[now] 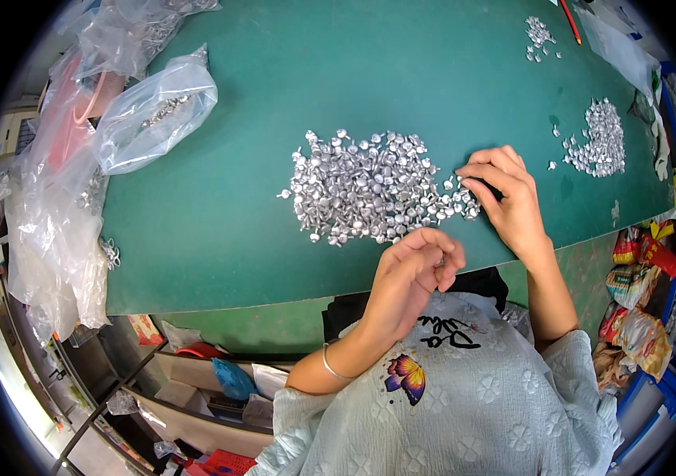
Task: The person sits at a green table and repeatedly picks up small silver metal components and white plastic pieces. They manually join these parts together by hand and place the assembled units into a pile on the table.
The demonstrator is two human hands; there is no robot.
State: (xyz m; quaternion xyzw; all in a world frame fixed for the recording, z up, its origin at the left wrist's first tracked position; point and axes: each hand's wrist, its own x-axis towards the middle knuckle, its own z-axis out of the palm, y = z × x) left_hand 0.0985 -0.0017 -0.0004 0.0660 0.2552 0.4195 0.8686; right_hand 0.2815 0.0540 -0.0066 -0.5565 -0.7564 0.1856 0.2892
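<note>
A wide heap of small silver metal studs [365, 186] lies in the middle of the green table [219, 230]. My right hand [506, 194] rests at the heap's right edge, its fingertips curled over a few studs. My left hand [415, 266] hovers at the table's near edge, just below the heap, with its fingers pinched together on small silver studs. A thin bangle [331, 366] circles my left wrist.
Clear plastic bags [151, 115] holding more studs lie at the table's left, with others draped over the left edge. Smaller stud piles sit at the right [601, 139] and far right [538, 36]. Snack packets [639, 278] are stacked on the right; shelves [195, 389] show below the table.
</note>
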